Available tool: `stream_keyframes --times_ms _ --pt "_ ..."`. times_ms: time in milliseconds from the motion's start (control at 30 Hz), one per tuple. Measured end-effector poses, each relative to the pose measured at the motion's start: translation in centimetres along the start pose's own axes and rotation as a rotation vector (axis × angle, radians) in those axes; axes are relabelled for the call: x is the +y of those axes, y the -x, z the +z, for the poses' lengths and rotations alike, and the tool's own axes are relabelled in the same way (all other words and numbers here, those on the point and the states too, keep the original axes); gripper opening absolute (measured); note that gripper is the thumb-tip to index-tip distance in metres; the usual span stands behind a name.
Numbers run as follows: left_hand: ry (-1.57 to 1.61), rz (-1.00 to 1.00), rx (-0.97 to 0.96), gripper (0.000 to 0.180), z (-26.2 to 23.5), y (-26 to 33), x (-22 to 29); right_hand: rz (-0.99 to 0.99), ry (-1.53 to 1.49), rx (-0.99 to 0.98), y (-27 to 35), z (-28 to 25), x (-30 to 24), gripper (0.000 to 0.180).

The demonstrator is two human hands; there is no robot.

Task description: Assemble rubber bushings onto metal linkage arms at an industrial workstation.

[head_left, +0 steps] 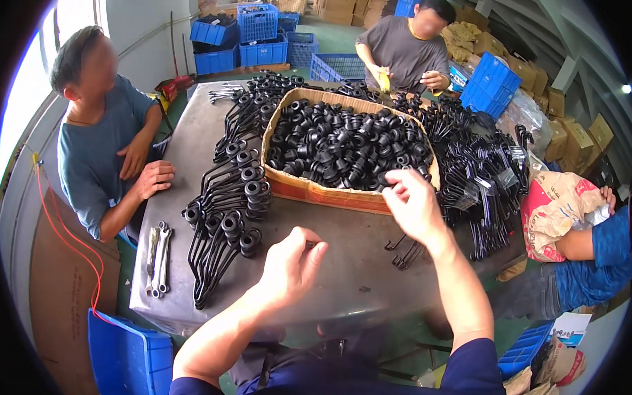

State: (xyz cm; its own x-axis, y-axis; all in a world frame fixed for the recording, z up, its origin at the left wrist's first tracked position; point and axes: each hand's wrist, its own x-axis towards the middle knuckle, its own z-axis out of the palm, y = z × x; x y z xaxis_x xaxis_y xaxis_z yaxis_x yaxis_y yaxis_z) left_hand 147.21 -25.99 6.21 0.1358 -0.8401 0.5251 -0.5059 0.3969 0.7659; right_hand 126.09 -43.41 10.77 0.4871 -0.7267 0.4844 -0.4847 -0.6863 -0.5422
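Observation:
My right hand (414,204) reaches over the front rim of a cardboard box (330,192) heaped with black rubber rollers (345,146). Its fingers are bent and apart just above the nearest rollers. My left hand (293,263) hovers over the grey metal table (349,247), fingers curled around what looks like a small black part at the fingertips. Between my hands, near the right wrist, lie a few black wire hooks (404,253). Left of my left hand is a pile of bent black rods with rollers fitted (225,215).
A seated person (102,141) at the left rests a hand on the table; wrenches (158,258) lie near that corner. Another person (408,47) works at the far end, a third (593,242) sits at the right. Black wire parts (484,175) cover the right side. Blue crates (255,35) stand behind.

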Motion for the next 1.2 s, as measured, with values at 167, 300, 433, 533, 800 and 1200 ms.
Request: stream_keyframes --times_ms 167,300,433,533,800,1200 --pt "0.033 0.003 0.043 0.015 0.8 -0.5 -0.4 0.114 0.237 -0.106 -3.7 0.1 2.8 0.034" --pt "0.033 -0.017 0.052 0.014 0.7 -0.2 0.0 0.303 0.364 -0.230 -4.9 2.3 5.6 0.033" --pt "0.035 -0.002 0.050 0.013 0.6 0.0 0.1 0.346 0.364 -0.227 -5.3 2.9 5.5 0.032" --pt "0.038 0.006 0.059 0.013 0.5 0.0 0.3 0.363 0.383 -0.187 -5.3 3.2 5.5 0.032" --pt "0.039 -0.010 0.054 0.014 0.6 0.2 0.2 0.140 0.269 0.079 -3.9 3.5 4.9 0.025" --pt "0.039 -0.070 0.023 0.013 0.5 0.3 0.0 0.515 -1.557 0.181 2.2 2.4 2.0 0.032"
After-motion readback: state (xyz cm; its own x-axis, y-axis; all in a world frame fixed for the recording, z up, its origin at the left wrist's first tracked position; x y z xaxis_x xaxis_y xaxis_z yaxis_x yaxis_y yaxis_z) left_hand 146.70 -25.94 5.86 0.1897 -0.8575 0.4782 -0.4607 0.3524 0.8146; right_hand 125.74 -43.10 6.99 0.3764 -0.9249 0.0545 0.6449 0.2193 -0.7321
